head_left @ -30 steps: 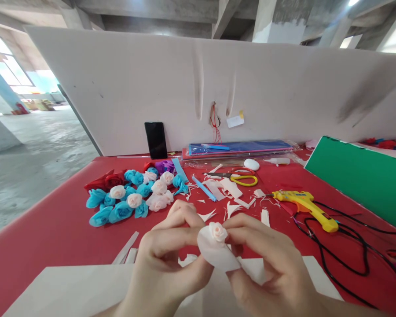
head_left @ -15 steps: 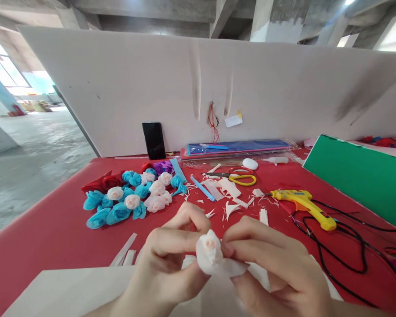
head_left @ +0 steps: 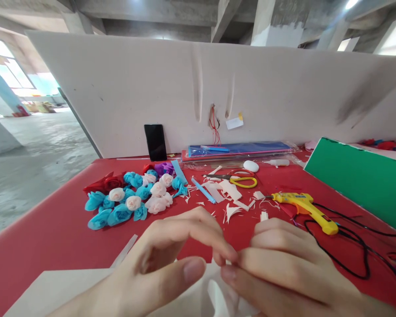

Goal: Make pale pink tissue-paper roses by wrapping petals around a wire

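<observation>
Pinching a mostly hidden white paper rose [head_left: 218,300] in the right hand [head_left: 284,264], with the left hand [head_left: 143,264] fingertip-to-fingertip, thumb loose; can't tell if that one's gripping too. Rose is near-left of the yellow glue gun [head_left: 306,209]. Scissors [head_left: 243,182] sit left of the gun, blue paper roses [head_left: 119,213] farther left on the red tabletop [head_left: 66,224].

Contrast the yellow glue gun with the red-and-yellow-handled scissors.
The yellow plastic glue gun trails a black cord; the metal scissors with red and yellow handles show none. The glue gun lies nearer the right hand; the scissors lie farther back. Both rest on the red table.
</observation>
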Motion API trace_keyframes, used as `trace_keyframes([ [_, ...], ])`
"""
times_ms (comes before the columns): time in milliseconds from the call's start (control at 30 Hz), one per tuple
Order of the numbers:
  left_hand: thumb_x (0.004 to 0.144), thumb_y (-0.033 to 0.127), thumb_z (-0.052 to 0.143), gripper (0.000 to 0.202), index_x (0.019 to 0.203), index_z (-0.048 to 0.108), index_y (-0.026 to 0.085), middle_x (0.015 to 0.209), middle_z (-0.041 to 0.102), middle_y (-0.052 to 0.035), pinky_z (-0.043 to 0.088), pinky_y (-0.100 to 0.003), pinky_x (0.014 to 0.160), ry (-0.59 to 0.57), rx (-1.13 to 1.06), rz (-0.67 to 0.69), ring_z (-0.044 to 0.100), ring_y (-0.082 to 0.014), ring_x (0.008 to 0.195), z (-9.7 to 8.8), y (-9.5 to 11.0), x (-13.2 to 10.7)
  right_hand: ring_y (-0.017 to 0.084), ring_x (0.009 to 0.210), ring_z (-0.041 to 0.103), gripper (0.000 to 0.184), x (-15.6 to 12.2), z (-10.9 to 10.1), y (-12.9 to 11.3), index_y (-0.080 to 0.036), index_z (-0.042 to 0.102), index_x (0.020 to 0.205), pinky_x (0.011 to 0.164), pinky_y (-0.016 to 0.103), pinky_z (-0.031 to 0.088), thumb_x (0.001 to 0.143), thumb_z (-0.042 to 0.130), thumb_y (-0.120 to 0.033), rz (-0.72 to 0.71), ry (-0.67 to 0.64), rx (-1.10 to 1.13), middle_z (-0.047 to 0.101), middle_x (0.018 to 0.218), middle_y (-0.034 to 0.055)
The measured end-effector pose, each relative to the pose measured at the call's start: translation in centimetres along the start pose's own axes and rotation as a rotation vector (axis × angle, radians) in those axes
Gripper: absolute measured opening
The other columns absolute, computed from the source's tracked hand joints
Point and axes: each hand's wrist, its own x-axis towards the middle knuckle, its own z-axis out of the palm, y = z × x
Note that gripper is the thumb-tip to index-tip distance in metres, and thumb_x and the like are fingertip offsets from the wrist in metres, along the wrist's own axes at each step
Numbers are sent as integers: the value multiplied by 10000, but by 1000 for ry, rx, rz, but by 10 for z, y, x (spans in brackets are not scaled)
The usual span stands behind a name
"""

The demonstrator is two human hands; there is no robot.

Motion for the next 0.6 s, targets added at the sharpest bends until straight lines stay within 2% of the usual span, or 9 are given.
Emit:
trace_keyframes([
  [100, 876, 454, 613, 222, 873, 769, 297, 798, 609, -15, 491, -270, 759, -24, 32, -36, 572, -181, 780, -3, 6, 0, 108, 574, 668, 139, -1, 6, 1, -169, 730, 905, 666, 236, 584, 914, 593, -145, -40, -16, -15, 781, 711, -38],
  [167, 872, 445, 621, 211, 837, 762, 293, 765, 579, -7, 492, -279, 719, -50, 36, -44, 562, -179, 742, -5, 7, 1, 90, 472, 620, 328, 1, 10, 2, -195, 711, 789, 635, 241, 553, 997, 458, -221, -64, 127, -11, 750, 609, -51],
  [233, 876, 430, 621, 203, 811, 756, 293, 731, 562, 3, 486, -280, 707, -89, 39, -44, 552, -173, 717, -8, 7, 1, 91, 491, 636, 347, 4, 9, 3, -191, 691, 757, 628, 245, 544, 1002, 448, -232, -45, 156, 21, 746, 611, -50],
  [267, 876, 425, 623, 201, 801, 755, 293, 716, 557, 7, 482, -280, 712, -105, 45, -46, 548, -170, 709, -9, 7, 2, 107, 552, 670, 251, 5, 7, 3, -178, 704, 818, 668, 249, 555, 973, 511, -218, -16, -29, 25, 772, 699, -32],
  [300, 875, 412, 628, 193, 790, 753, 291, 705, 553, 10, 478, -283, 717, -121, 54, -46, 546, -167, 702, -10, 7, 2, 104, 558, 667, 201, 6, 5, 3, -177, 702, 803, 673, 234, 557, 943, 560, -201, -55, -85, 57, 772, 711, -37],
  [367, 866, 374, 650, 165, 768, 748, 284, 696, 555, 10, 476, -293, 722, -141, 70, -46, 552, -170, 698, -11, 8, 2, 99, 574, 648, 220, 6, 3, 4, -164, 704, 804, 636, 227, 544, 950, 540, -183, -44, -146, 99, 765, 730, -27],
  [467, 848, 309, 676, 122, 750, 741, 274, 697, 589, 1, 486, -308, 732, -162, 86, -62, 574, -182, 718, -11, 9, 2, 110, 595, 597, 354, 0, 8, 5, -145, 700, 812, 588, 264, 506, 1003, 414, -228, 10, -82, 202, 739, 739, 6],
  [500, 848, 317, 675, 127, 749, 743, 275, 698, 604, -4, 492, -312, 739, -166, 82, -76, 583, -186, 728, -11, 9, 2, 114, 579, 573, 393, -2, 11, 5, -144, 692, 797, 571, 277, 490, 1013, 378, -240, 17, -10, 240, 722, 720, 12],
  [600, 861, 398, 651, 192, 746, 745, 278, 707, 641, -24, 511, -333, 757, -179, 67, -94, 609, -207, 763, -12, 8, 1, 120, 573, 554, 390, -7, 19, 4, -138, 686, 782, 567, 282, 477, 1010, 386, -237, 30, -7, 297, 710, 729, 22],
])
